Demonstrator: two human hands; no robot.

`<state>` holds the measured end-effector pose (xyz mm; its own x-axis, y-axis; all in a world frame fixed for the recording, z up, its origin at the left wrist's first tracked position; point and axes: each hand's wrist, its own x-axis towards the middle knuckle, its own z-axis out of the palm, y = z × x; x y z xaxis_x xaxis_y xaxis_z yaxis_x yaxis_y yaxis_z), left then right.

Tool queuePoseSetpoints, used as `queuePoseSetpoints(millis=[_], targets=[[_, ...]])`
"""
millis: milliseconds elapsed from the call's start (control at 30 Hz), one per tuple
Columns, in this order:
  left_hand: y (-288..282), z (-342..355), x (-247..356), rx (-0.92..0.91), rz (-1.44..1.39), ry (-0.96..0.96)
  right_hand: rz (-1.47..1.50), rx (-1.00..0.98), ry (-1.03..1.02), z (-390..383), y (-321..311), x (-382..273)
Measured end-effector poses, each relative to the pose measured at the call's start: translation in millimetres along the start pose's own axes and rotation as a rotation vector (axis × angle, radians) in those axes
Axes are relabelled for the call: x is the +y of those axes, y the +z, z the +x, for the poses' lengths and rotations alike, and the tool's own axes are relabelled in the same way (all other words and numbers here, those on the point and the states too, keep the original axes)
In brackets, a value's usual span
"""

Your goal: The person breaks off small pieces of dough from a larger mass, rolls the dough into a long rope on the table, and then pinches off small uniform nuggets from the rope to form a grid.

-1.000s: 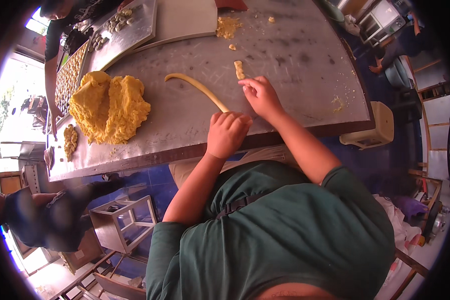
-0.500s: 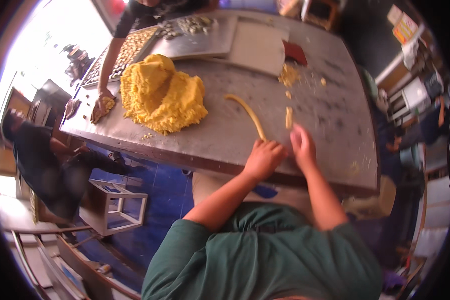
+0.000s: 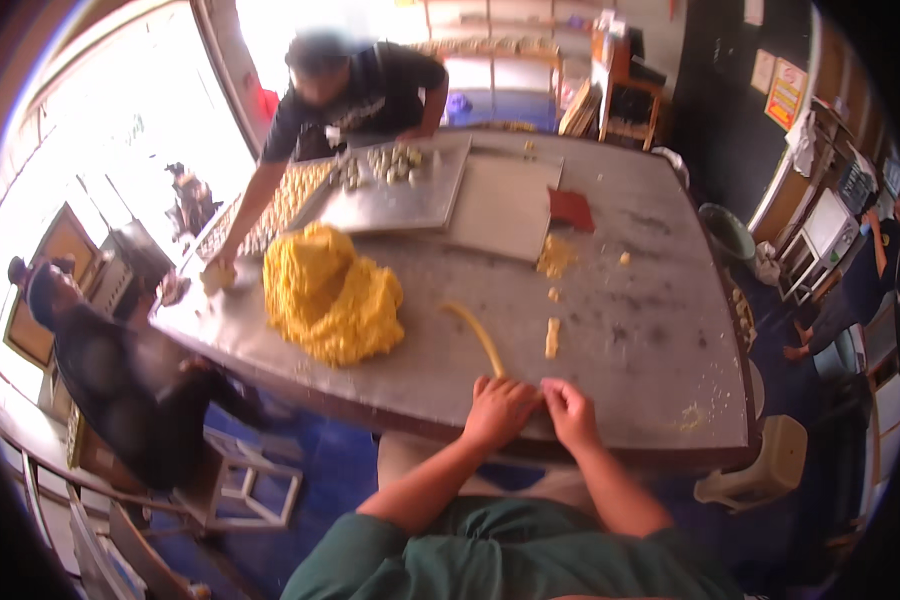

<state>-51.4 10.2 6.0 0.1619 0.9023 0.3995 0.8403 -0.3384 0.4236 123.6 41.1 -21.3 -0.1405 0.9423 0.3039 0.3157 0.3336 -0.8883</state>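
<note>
At the near edge of the table [image 3: 660,400], my left hand [image 3: 500,408] is closed over the near end of the dough rope [image 3: 480,334]. The dough rope lies on the table, extending away from me and curving left. My right hand [image 3: 572,412] is positioned just beside the left hand, fingers drawn narrow; I cannot tell whether they grip dough. Forward of the right hand, and apart from it, lies a short dough strip [image 3: 552,338]; a small dough lump [image 3: 554,294] follows beyond it. The large dough mound [image 3: 332,300] sits left of the dough rope. Farther back is the metal tray [image 3: 395,209].
</note>
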Motion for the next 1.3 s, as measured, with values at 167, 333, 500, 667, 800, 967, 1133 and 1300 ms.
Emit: queuePoseSetpoints(millis=[167, 333, 500, 667, 800, 967, 1133, 1300], targets=[[5, 7, 10, -0.014, 0.081, 0.119, -0.171, -0.048, -0.151, -6, -21, -17], [76, -26, -48, -0.028, 0.189, 0.051, 0.029, -0.096, -0.134, -14, -12, 8], [12, -23, -11, 0.027, 0.134, 0.138, 0.027, -0.119, -0.137, -22, -3, -1], [8, -12, -17, 0.151, 0.064, 0.243, -0.013, 0.028, -0.147, -18, -8, -11], [27, 4, -5, 0.231, -0.079, 0.405, 0.048, 0.22, 0.036, 3, -26, 9], [-1, -14, 1, 0.175, -0.107, 0.417, -0.21, 0.142, -0.005, 14, -24, 4], [11, -10, 7, 0.136, -0.135, 0.33, -0.393, 0.088, -0.012, 31, -27, 9], [15, -3, -1, 0.064, -0.151, 0.163, -0.716, -0.108, -0.169, 60, -17, 13]])
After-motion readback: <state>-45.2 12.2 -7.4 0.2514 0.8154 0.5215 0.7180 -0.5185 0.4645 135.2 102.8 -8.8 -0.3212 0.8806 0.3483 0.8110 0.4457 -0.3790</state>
